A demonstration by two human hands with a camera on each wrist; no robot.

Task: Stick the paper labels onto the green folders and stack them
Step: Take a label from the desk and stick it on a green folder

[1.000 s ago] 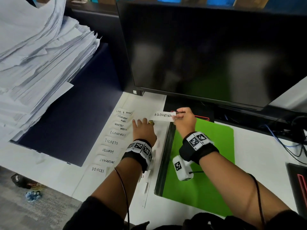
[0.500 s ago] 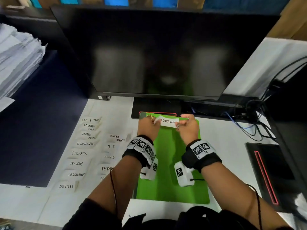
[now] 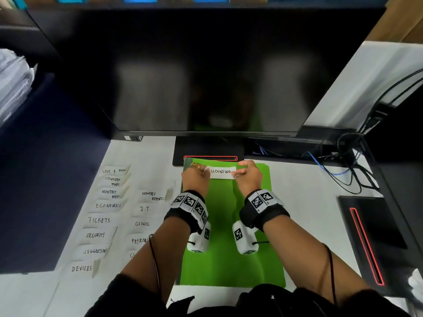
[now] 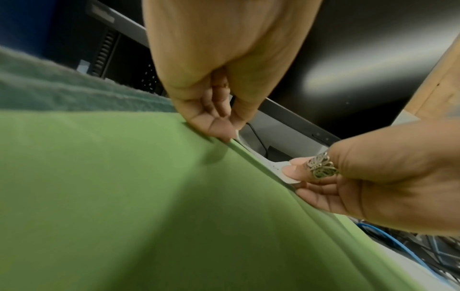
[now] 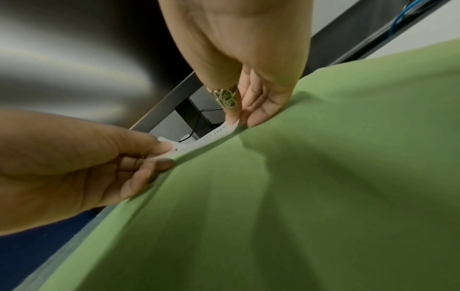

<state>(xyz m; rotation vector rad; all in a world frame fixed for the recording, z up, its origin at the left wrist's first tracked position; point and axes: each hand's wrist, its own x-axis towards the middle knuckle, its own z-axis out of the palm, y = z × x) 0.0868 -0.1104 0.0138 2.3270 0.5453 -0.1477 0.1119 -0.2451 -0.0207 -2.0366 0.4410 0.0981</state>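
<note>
A bright green folder (image 3: 229, 227) lies on the white desk in front of me, under both wrists. A white paper label reading ACCOUNTING (image 3: 220, 172) is stretched across the folder's far end. My left hand (image 3: 206, 171) pinches the label's left end and my right hand (image 3: 237, 176) pinches its right end. In the left wrist view, the left hand (image 4: 225, 132) touches the folder (image 4: 124, 196) with its lower fingers. In the right wrist view, the right hand (image 5: 242, 121) holds the label (image 5: 211, 135) just above the green surface (image 5: 323, 196). Whether the label is stuck down is hidden.
Two columns of handwritten labels (image 3: 107, 205) lie on the desk to the left. A big black monitor (image 3: 206, 76) and its stand (image 3: 208, 152) stand right behind the folder. A dark blue mat (image 3: 34, 179), a paper stack (image 3: 13, 81), cables (image 3: 348, 170) and a black device (image 3: 370, 239) flank the desk.
My left hand left the desk beside the label rows and took the label's left end. Both hands brought the label over the folder's far end. My view swung to the right.
</note>
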